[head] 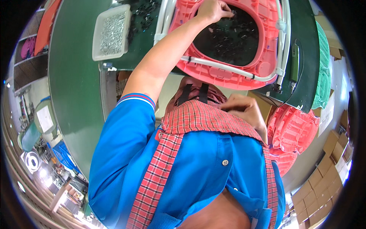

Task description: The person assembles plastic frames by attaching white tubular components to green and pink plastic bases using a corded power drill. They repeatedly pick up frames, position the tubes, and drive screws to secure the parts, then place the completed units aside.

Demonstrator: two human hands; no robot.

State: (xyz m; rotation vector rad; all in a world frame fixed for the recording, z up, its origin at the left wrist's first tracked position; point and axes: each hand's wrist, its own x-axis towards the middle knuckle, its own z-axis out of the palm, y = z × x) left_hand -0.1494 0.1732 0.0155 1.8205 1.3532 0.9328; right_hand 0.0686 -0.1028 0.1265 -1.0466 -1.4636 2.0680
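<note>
My left hand (pixel 213 11) reaches through the opening of a pink plastic ring-shaped part (pixel 267 43). Its fingertips are pinched down among small dark parts (pixel 228 40) scattered on the dark green tabletop; whether a piece is between them is too small to make out. White bent tubes (pixel 220 63) run along the sides and near edge of the pink part. My right hand (pixel 247 110) is curled in front of my body, beside the red checked apron (pixel 208 114). It is slightly blurred, and its palm side is hidden.
Left of the pink part stands a translucent plastic tray (pixel 95 43) full of small metal screws (pixel 113 34). More small black parts (pixel 145 14) lie behind it. At right rests a green electric screwdriver (pixel 294 63) with a cable. Pink plastic parts (pixel 294 128), green ones (pixel 321 65) and cardboard boxes (pixel 320 183) stand beyond.
</note>
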